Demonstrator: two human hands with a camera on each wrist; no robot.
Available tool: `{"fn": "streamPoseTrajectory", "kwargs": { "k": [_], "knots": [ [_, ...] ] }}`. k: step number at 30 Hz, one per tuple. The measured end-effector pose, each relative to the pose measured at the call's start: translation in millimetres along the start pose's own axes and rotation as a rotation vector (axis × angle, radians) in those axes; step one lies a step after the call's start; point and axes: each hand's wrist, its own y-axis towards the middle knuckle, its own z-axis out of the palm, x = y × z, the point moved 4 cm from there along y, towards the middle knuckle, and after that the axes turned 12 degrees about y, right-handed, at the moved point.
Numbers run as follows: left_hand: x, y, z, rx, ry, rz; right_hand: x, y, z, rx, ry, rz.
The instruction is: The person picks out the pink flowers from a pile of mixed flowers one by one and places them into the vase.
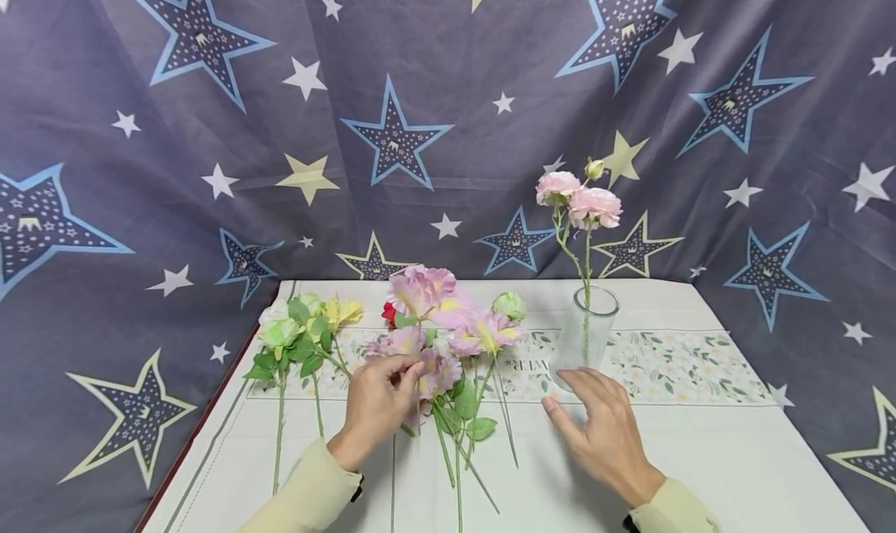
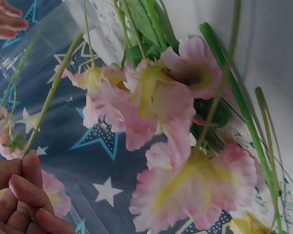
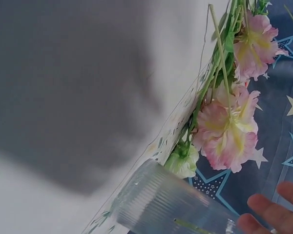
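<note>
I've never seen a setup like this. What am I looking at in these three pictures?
No machine here: a person works bare-handed. The wide picture is from a head-worn camera; the other two are from cameras on each wrist. On the white cloth lie loose pink flowers and pale green flowers, beside a standing glass vase holding upright pink blooms. The left hand pinches a green stem; the right hand is open beside the vase, though whether it touches is hard to tell.
</note>
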Motion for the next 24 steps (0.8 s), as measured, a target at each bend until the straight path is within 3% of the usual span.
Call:
{"fn": "streamPoseTrajectory", "kwargs": {
  "k": [7, 24],
  "knots": [
    [-13.8, 2.4, 5.8, 0.003, -0.042, 0.03, 6, 3, 4, -0.001, 0.03, -0.013],
    [-45.1, 4.3, 21.8, -0.003, -0.132, 0.153, 31, 19, 13, -0.099, 0.126, -0.165]
  ]
}}
